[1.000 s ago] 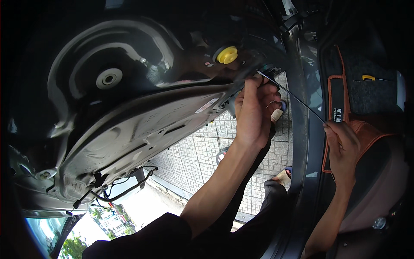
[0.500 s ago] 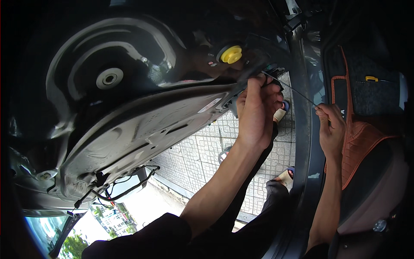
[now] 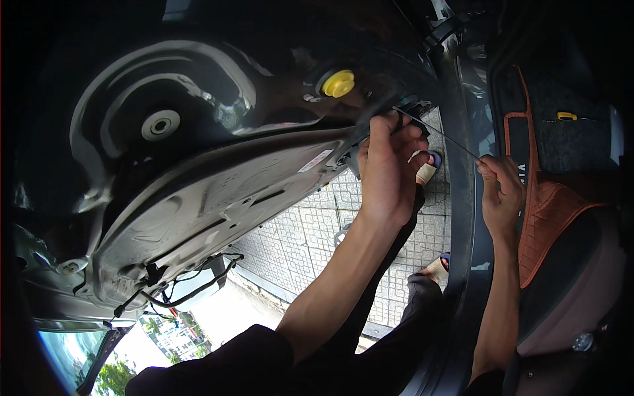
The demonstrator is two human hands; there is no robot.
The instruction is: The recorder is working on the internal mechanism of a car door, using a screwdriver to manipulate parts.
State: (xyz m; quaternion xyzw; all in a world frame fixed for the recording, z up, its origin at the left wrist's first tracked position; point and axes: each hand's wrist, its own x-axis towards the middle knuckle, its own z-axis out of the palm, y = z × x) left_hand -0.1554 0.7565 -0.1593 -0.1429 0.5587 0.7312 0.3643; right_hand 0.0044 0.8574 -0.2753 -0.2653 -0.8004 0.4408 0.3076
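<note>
Thin grey rod [image 3: 441,134]: it runs slanting between the two hands, its far end beside the left thumb.
Right hand [image 3: 500,195]: the fingers are clamped on the near end of the rod.
Left hand [image 3: 388,173]: fingers curled at the dark panel edge; I cannot tell what they grip.
Yellow round plug [image 3: 339,84]: above and left of the left hand, well apart.
Room: the tiled ground [image 3: 310,231] leaves a free gap below-left of the left hand.
Sill [image 3: 470,218]: its long edge passes between both hands.
Yellow-handled screwdriver [image 3: 566,116]: beyond the right hand, upper right.
</note>
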